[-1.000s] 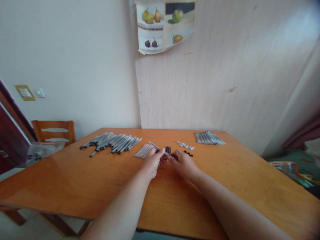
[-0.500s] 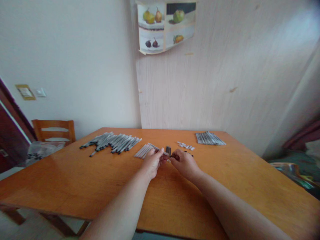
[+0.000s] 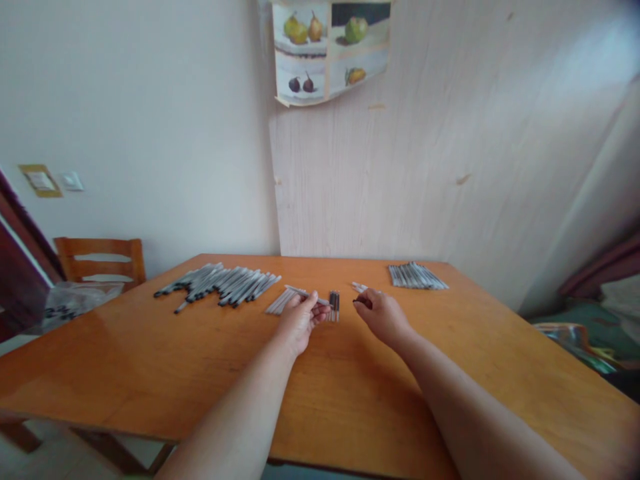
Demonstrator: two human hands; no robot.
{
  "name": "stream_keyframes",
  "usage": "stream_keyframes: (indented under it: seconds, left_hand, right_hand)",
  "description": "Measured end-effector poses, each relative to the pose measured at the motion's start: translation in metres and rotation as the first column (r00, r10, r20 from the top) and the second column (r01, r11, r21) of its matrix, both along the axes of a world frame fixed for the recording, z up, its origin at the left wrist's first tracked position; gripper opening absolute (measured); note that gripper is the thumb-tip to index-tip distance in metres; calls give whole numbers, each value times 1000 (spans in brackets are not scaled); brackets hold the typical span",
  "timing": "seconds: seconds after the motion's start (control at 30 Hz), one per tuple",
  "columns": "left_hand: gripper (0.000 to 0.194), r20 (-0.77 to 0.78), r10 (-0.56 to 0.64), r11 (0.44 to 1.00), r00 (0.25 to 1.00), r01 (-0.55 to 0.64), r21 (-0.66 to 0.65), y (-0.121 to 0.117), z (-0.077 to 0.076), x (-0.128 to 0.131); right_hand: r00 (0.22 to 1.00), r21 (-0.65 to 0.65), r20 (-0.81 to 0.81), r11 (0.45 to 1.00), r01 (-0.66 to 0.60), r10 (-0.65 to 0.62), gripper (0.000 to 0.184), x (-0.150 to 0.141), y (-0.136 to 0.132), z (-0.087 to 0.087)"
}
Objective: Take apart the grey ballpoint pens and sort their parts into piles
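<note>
My left hand (image 3: 297, 325) holds a slim whitish pen barrel (image 3: 321, 302) between thumb and fingers. To its right, beyond the fingertips, lie several short dark-and-clear pen refills (image 3: 334, 305) side by side. A row of pale pen barrels (image 3: 278, 301) rests just behind and left of this hand. My right hand (image 3: 384, 319) is pinched around a small black piece (image 3: 356, 301), too small to identify. Behind its knuckles lie small white pieces (image 3: 358, 287), partly covered by the hand.
A wide pile of grey pens with black ends (image 3: 225, 285) covers the back left of the wooden table (image 3: 350, 400). A neat row of similar pens (image 3: 417, 275) lies back right. Beside the table's left edge are a chair (image 3: 100, 259) and a plastic bag (image 3: 83, 297).
My hands have moved apart: the right one went right with the small black piece, away from the barrel. My left hand still holds the barrel, and the refills show more fully.
</note>
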State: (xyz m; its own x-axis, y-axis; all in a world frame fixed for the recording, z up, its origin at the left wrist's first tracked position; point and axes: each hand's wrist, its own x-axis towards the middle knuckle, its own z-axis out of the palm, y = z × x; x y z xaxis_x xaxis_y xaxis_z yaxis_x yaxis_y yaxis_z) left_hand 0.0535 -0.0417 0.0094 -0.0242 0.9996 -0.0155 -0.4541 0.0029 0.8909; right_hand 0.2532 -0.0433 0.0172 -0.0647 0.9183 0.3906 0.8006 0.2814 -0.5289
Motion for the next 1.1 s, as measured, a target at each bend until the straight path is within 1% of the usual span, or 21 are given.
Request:
stream_keyframes:
  seconds: [0.07, 0.13, 0.2, 0.33, 0.5, 0.7, 0.9, 1.1]
  left_hand:
    - [19, 3, -2, 1000, 1000, 2, -3, 0, 0, -1]
    - [19, 6, -3, 1000, 1000, 3, -6, 0, 1, -1]
    - [18, 9, -5, 1000, 1000, 5, -3, -1, 2, -1]
    - [16, 8, -2, 1000, 1000, 2, -3, -2, 4, 0]
    - [18, -3, 8, 1000, 1000, -8, -10, 0, 2, -1]
    - [19, -5, 6, 1000, 1000, -6, -12, 0, 1, -1]
    - [19, -14, 1, 1000, 1000, -1, -17, 0, 0, -2]
    - [20, -10, -9, 1000, 1000, 9, -6, 1, 0, -2]
  right_hand:
    - [993, -30, -3, 992, 120, -120, 20, 14, 6, 1]
    - [978, -85, 33, 975, 207, -205, 20, 26, 11, 2]
    - [966, -128, 84, 958, 256, -247, 21, 37, 15, 1]
    - [944, -192, 157, 928, 318, -291, 22, 52, 21, -1]
    - [935, -266, 192, 902, 342, -298, 22, 64, 27, -5]
    - [938, -329, 184, 881, 341, -294, 21, 67, 29, -13]
    - [942, -339, 183, 881, 330, -282, 26, 69, 29, -14]
    - [945, -301, 163, 897, 322, -284, 24, 70, 29, -15]
